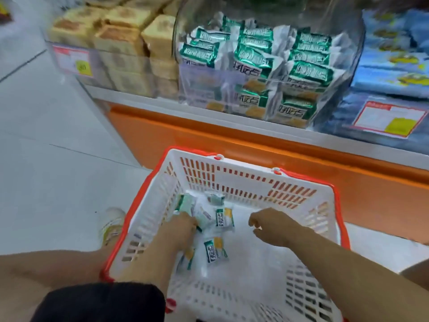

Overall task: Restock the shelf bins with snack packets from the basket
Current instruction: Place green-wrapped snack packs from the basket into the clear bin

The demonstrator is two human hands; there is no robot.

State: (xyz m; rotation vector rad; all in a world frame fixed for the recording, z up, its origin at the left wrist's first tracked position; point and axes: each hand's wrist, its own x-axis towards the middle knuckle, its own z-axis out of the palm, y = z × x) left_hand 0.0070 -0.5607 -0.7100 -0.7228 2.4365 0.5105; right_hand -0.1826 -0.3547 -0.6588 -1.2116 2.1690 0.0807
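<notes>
A white basket (308, 219) with an orange rim sits on the floor below the shelf. Several green, white and yellow snack packets (224, 217) lie on its bottom. My left hand (183, 225) reaches down into the basket's left side, and its fingers are on a cluster of packets (202, 214); the fingertips are hidden among them. My right hand (270, 225) hovers inside the basket to the right with fingers curled and nothing in it. Above, a clear bin (267, 66) on the shelf holds several of the same green packets.
Left of the clear bin stand stacked yellow-brown packs (120, 43), and blue packs (394, 54) lie to its right. An orange shelf base (209, 135) runs behind the basket. My shoe (111, 225) rests on the pale floor tiles left of the basket.
</notes>
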